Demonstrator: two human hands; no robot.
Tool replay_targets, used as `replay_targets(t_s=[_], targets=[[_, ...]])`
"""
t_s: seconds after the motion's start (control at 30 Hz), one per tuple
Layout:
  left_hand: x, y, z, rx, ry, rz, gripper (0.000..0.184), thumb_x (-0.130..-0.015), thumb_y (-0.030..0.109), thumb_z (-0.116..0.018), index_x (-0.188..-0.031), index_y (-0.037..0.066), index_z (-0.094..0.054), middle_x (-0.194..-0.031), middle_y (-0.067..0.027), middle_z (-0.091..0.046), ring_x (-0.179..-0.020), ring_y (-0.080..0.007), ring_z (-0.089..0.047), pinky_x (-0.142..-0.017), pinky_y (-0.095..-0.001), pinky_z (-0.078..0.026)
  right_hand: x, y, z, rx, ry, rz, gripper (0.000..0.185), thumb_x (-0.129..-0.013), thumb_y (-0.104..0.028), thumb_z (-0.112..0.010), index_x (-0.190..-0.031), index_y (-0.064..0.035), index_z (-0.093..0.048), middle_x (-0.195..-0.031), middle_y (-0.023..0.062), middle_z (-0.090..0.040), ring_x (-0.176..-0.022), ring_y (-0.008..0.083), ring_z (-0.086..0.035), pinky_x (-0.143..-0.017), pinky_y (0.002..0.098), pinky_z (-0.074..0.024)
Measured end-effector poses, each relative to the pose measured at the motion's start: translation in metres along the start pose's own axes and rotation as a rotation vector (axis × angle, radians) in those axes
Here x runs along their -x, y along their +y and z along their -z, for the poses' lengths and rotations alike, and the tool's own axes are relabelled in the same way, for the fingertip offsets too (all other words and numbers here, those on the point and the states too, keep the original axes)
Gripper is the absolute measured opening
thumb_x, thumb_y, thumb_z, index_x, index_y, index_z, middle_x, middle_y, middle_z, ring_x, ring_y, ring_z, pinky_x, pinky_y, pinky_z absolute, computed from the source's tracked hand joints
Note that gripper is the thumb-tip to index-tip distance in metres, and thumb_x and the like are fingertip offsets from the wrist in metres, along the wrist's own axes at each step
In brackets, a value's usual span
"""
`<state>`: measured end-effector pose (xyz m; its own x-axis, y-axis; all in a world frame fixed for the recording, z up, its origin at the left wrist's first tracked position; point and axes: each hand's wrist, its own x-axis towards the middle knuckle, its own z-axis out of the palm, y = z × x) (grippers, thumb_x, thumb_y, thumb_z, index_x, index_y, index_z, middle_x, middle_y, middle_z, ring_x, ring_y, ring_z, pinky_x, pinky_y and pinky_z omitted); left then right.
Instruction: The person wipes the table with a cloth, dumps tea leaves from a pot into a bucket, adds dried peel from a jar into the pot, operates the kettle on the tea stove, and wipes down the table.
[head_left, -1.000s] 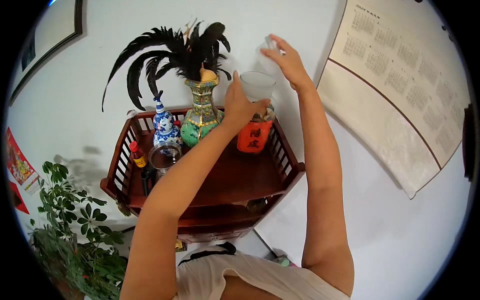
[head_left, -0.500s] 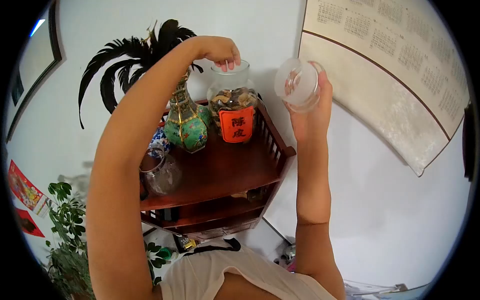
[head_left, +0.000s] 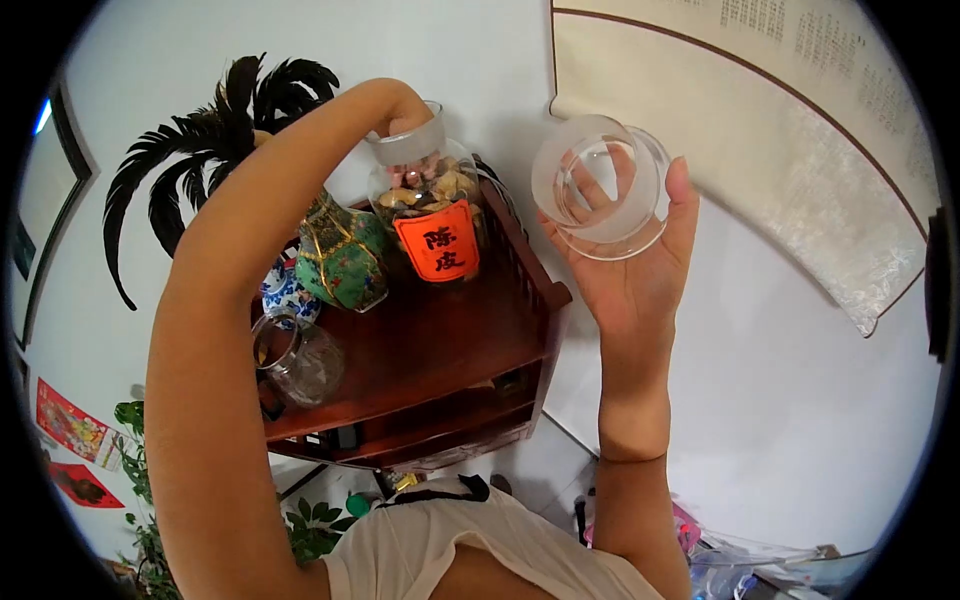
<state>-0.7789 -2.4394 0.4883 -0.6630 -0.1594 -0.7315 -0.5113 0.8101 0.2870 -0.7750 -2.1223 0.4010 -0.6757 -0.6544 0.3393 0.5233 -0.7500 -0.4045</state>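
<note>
A glass jar (head_left: 382,200) with an orange-red label holds brown pieces of dried tangerine peel (head_left: 455,183). My left hand (head_left: 408,120) reaches down through its mouth, the fingertips apart at the top of the peel. Glass blurs those fingers, and whether any piece is between them is unclear. To the right of the jar, my right hand (head_left: 640,235) holds a clear glass lid (head_left: 600,185) with a frosted ring, tilted toward me. Its palm is turned up under the lid.
Beside the jar, a green patterned vase (head_left: 345,260) holds black feathers (head_left: 185,135). A blue-and-white pot (head_left: 288,292) and a clear glass vessel (head_left: 310,365) stand at the left of the dark red wooden shelf (head_left: 430,345). A calendar scroll (head_left: 720,120) hangs at right.
My left hand has gone from above the jar's mouth down inside it. The lid in my right hand has tilted to show its open ring. The view has shifted slightly.
</note>
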Motion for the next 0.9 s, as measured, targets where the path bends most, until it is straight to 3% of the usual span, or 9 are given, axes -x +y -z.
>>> replay_targets(t_s=[0.07, 0.17, 0.33, 0.4, 0.6, 0.87, 0.9], targets=[[0.0, 0.0, 0.0, 0.003, 0.003, 0.004, 0.026, -0.085, 0.005, -0.064, -0.109, -0.002, -0.062, -0.106, -0.0158, -0.066, -0.086, -0.0257, -0.068, -0.076, -0.039, -0.056, 0.001, 0.0, 0.002, 0.008, -0.032, -0.018, 0.064, -0.087, -0.058, -0.056, -0.132, -0.0145, -0.046, -0.132, 0.017, -0.045, -0.121, 0.0314, -0.046, -0.097, 0.0455, -0.0441], [0.004, 0.002, 0.0, -0.006, 0.028, -0.004, 0.022, -0.082, 0.004, -0.065, -0.103, -0.004, -0.064, -0.101, -0.0152, -0.067, -0.083, -0.0246, -0.068, -0.073, -0.0375, -0.057, 0.003, 0.002, -0.004, -0.073, -0.056, -0.04, 0.049, -0.094, -0.05, -0.05, -0.127, -0.0152, -0.048, -0.124, 0.0036, -0.052, -0.116, 0.0198, -0.05, -0.097, 0.0389, -0.0439], [0.033, 0.024, -0.011, -0.195, 0.27, 0.038, 0.016, -0.08, 0.006, -0.067, -0.092, -0.005, -0.068, -0.087, -0.0129, -0.069, -0.076, -0.0224, -0.068, -0.069, -0.0348, -0.057, -0.004, 0.008, -0.005, -0.086, -0.071, -0.06, 0.048, -0.094, -0.05, -0.051, -0.127, -0.0151, -0.048, -0.123, 0.0024, -0.051, -0.116, 0.0195, -0.05, -0.097, 0.0387, -0.0437], [0.039, 0.017, -0.008, -0.363, 0.384, -0.074, 0.016, -0.081, 0.009, -0.067, -0.091, -0.004, -0.07, -0.078, -0.0122, -0.069, -0.074, -0.0224, -0.068, -0.069, -0.0339, -0.057, -0.006, 0.01, -0.006, -0.075, -0.067, -0.064, 0.048, -0.094, -0.05, -0.05, -0.126, -0.0152, -0.048, -0.123, 0.0021, -0.051, -0.115, 0.019, -0.05, -0.096, 0.0385, -0.044], [0.056, 0.008, -0.018, -0.09, 0.737, -0.125, 0.014, -0.076, 0.016, -0.07, -0.075, 0.003, -0.068, -0.066, -0.0038, -0.063, -0.058, -0.0106, -0.059, -0.052, -0.023, -0.045, -0.01, 0.012, -0.011, -0.012, -0.106, -0.074, 0.045, -0.094, -0.051, -0.05, -0.122, -0.0153, -0.05, -0.117, 0.0007, -0.054, -0.111, 0.0167, -0.052, -0.092, 0.0369, -0.0451], [0.085, -0.004, -0.026, 0.013, 1.031, -0.388, 0.009, -0.079, 0.011, -0.068, -0.076, 0.004, -0.063, -0.069, -0.0011, -0.06, -0.063, -0.0087, -0.056, -0.058, -0.023, -0.044, -0.021, 0.019, -0.032, 0.03, -0.122, -0.054, 0.037, -0.095, -0.046, -0.049, -0.116, -0.016, -0.052, -0.111, 0.0001, -0.057, -0.104, 0.0159, -0.054, -0.089, 0.0348, -0.0442], [0.094, -0.003, -0.031, 0.012, 1.092, -0.415, 0.009, -0.079, 0.011, -0.068, -0.076, 0.005, -0.062, -0.07, -0.0005, -0.06, -0.064, -0.0084, -0.055, -0.06, -0.023, -0.044, -0.024, 0.018, -0.033, 0.096, -0.153, -0.032, 0.043, -0.093, -0.048, -0.052, -0.119, -0.014, -0.052, -0.117, 0.0036, -0.055, -0.108, 0.0188, -0.053, -0.091, 0.0369, -0.0441]])
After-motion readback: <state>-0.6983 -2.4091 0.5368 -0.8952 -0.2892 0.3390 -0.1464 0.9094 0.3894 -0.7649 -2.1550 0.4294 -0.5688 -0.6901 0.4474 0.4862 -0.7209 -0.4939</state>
